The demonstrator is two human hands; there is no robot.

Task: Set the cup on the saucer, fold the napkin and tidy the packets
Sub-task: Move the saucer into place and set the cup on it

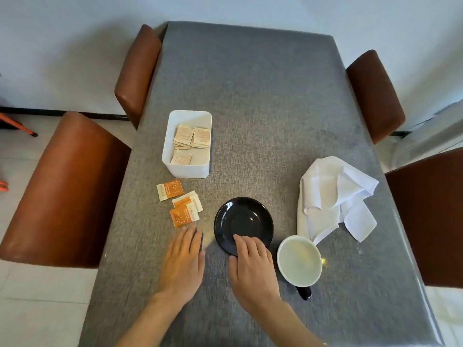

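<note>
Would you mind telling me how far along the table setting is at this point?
Nothing looks finished yet. In hand: the right hand grips the near rim of the black saucer, while the left hand lies flat on the table. Left: the cup stands beside the saucer, the napkin is crumpled, and three orange packets lie outside the white box.

I look down on a grey cloth-covered tabletop that runs away toward a plain pale wall. Brown padded chairs stand at its sides, two on the left and two on the right. The floor is pale tile.
</note>
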